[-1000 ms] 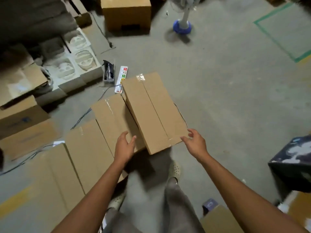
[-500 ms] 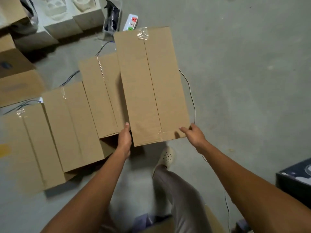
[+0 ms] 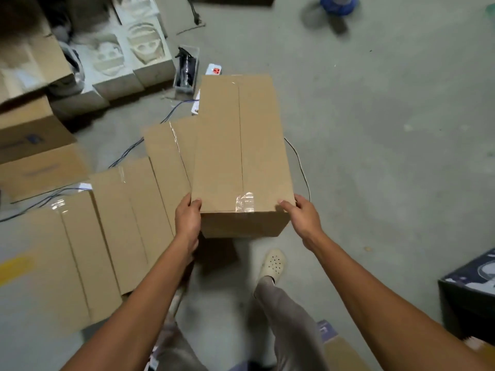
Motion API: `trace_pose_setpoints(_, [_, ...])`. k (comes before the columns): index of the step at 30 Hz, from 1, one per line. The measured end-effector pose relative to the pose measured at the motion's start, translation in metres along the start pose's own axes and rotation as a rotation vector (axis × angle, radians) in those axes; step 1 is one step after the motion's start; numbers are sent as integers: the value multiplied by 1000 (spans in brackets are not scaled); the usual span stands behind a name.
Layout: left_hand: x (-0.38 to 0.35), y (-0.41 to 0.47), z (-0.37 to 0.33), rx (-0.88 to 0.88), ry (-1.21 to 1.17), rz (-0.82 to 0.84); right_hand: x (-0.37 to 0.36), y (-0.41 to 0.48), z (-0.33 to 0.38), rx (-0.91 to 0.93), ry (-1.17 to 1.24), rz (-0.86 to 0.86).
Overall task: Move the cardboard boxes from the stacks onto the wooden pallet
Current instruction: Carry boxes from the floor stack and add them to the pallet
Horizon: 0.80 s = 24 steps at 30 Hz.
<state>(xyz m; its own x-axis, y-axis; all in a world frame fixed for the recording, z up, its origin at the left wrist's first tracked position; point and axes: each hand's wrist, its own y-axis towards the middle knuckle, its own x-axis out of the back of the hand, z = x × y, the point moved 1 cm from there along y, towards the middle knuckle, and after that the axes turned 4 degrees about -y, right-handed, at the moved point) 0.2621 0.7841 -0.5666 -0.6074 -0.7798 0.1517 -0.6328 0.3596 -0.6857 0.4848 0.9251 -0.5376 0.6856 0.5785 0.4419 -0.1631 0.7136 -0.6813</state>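
Note:
I hold a long taped cardboard box (image 3: 241, 145) at its near end, above the floor. My left hand (image 3: 187, 218) grips its near left corner and my right hand (image 3: 302, 218) grips its near right corner. To its left three similar cardboard boxes lie side by side in a stepped row: one (image 3: 168, 156) right beside the held box, a second (image 3: 134, 223), and a third (image 3: 56, 269) nearest me at the left. No wooden pallet shows in the view.
White foam packing blocks (image 3: 128, 57), a power strip (image 3: 214, 69), a small clear bin (image 3: 186, 68) and cables (image 3: 128, 151) lie beyond the boxes. More cartons (image 3: 32, 145) sit at far left. A dark box (image 3: 471, 290) stands at right. My foot (image 3: 272, 263) is below the held box.
The view has tilted up and the held box has come nearer and higher, its near end face now showing. Both hands keep their grip on its near corners.

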Motion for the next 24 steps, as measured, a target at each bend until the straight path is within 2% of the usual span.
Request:
trace_pose_setpoints(5, [57, -34, -76, -248, -57, 101, -21, -60, 44, 171, 64, -125])
trace_pose_setpoints(9, [118, -63, -126, -473, 64, 252, -37, -129, 82, 250, 143, -210])
trace_pose_setpoints(13, [177, -93, -168, -608, 163, 363, -55, -203, 111, 290, 252, -333])
trace_pose_setpoints(16, [215, -123, -190, -651, 230, 475, -70, -260, 120, 304, 329, -412])
trace_pose_setpoints(20, [252, -172, -205, -610, 190, 647, -92, -336, 118, 320, 413, -490])
trace_pose_setpoints(24, [281, -224, -212, -622, 177, 748, -99, -403, 113, 328, 452, -568])
